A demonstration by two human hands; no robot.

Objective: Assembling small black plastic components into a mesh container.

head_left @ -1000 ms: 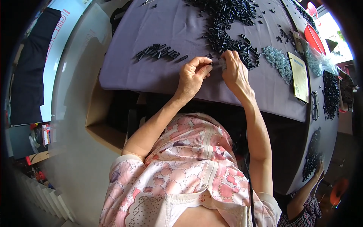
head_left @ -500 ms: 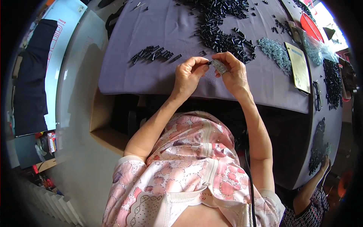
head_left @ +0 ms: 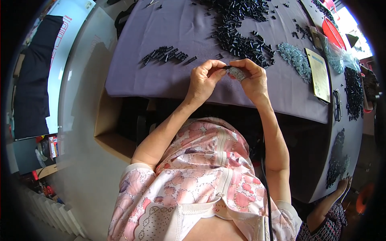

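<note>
My left hand (head_left: 204,78) pinches a small black tube-like piece (head_left: 226,67) between thumb and fingertips, above the table's near edge. Close against it, my right hand (head_left: 254,78) has its fingers bent in and meets the same piece from the other side. A grey speckled patch (head_left: 237,73), like a wrap, covers the area of my right thumb; how it is fastened I cannot tell. Left of my hands lies a loose row of black pieces (head_left: 165,54). Beyond them spreads a large heap of similar black pieces (head_left: 241,38).
The table has a purple-grey cloth (head_left: 161,82). To the right lie a pile of small clear-grey parts (head_left: 295,60), a yellowish card (head_left: 317,74), eyeglasses (head_left: 337,105) and a red basket (head_left: 333,32). Another person's arm (head_left: 335,197) rests at lower right. A cardboard box (head_left: 114,142) stands below left.
My hands have drawn slightly closer together around the black piece, and the grey patch has turned a little. The other person's hand has moved down from the dark pile at the right.
</note>
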